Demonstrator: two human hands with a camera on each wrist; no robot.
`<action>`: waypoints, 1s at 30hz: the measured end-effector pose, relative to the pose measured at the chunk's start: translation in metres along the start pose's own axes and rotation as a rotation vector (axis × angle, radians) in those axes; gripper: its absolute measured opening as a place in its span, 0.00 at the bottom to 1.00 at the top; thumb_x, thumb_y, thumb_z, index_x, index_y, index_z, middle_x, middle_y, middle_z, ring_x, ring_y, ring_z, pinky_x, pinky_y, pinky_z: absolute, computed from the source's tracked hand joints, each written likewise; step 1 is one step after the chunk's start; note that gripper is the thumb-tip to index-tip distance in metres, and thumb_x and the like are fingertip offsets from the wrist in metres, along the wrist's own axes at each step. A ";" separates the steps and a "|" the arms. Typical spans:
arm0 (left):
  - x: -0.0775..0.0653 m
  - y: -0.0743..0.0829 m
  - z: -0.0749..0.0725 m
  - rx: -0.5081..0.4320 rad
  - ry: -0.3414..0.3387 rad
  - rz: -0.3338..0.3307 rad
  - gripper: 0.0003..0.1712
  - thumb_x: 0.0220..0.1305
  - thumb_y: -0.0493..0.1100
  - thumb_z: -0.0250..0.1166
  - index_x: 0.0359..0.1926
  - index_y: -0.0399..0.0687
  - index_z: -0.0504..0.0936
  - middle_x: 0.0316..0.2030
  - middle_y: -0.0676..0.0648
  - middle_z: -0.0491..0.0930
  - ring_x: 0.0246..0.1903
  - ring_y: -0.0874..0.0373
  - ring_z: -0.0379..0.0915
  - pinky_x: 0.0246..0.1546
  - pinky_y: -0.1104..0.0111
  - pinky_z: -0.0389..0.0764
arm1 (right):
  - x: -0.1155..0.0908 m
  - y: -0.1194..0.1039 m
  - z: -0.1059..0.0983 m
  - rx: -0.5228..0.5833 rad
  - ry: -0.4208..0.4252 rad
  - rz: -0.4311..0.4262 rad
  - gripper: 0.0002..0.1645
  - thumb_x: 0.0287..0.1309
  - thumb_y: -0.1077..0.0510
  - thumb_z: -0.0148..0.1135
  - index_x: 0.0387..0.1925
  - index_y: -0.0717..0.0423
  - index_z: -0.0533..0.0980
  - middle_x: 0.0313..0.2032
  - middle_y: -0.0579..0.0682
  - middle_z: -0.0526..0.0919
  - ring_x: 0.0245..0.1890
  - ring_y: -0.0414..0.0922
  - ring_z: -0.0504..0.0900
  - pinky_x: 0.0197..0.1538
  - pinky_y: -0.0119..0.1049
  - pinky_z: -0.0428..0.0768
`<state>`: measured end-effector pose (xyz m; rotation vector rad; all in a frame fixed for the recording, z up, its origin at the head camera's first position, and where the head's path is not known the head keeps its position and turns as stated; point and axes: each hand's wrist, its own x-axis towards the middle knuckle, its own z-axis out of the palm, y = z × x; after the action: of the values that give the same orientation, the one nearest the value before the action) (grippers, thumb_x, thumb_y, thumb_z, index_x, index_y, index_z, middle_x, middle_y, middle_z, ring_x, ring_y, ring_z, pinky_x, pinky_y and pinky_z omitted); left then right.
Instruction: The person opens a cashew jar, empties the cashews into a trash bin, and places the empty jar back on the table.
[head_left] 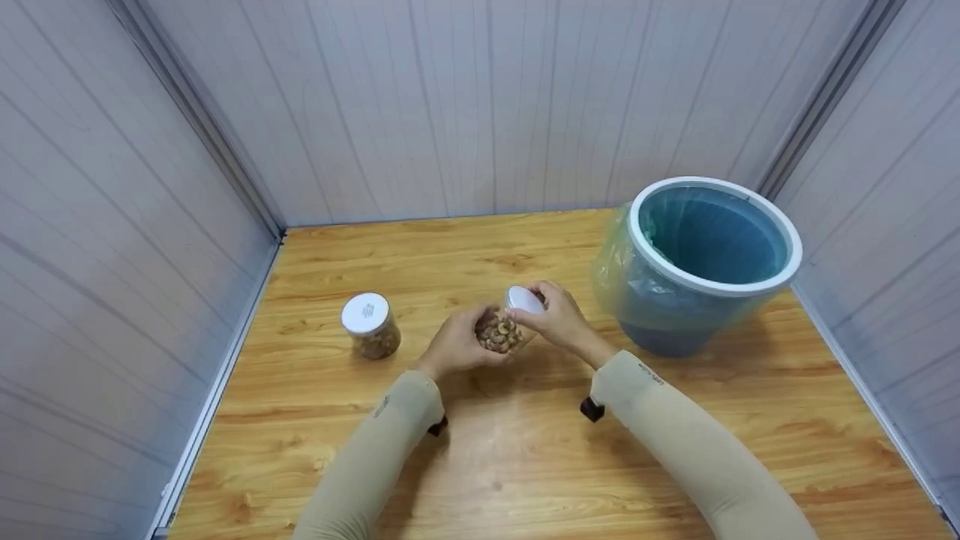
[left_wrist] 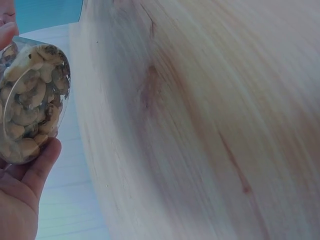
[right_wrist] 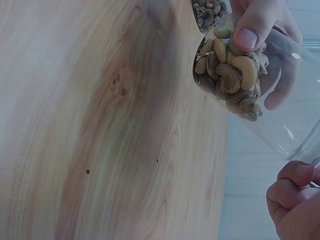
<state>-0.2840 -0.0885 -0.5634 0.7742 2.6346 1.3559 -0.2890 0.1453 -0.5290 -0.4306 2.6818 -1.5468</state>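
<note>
My left hand [head_left: 459,341] grips a clear plastic jar of cashews [head_left: 499,333], held tilted above the table. Thumb and fingers wrap the jar near its base, where the nuts have gathered, as the right wrist view shows. My right hand [head_left: 556,316] holds the white lid [head_left: 525,300] at the jar's upper right end, fingers curled round its edge. Whether the lid is seated or loose, I cannot tell. A second jar of cashews [head_left: 377,339] with a white printed lid stands upright on the table, left of my left hand.
A blue bin [head_left: 664,337] with a white rim and a translucent green liner stands to the right, beyond my right hand. The wood-grain table [head_left: 487,465] is bounded by pale panel walls [head_left: 450,112] at the back and both sides. Small dark specks lie on the wood.
</note>
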 end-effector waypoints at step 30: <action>-0.004 0.004 -0.010 -0.116 -0.072 -0.063 0.50 0.42 0.49 0.91 0.69 0.51 0.80 0.56 0.50 0.87 0.56 0.55 0.83 0.63 0.55 0.85 | -0.004 0.003 -0.012 0.003 -0.180 -0.107 0.40 0.66 0.46 0.72 0.70 0.64 0.73 0.63 0.64 0.77 0.55 0.58 0.81 0.55 0.49 0.83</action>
<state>-0.2817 -0.0962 -0.5550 0.7055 2.4790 1.4219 -0.2880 0.1574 -0.5257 -0.6879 2.5582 -1.4584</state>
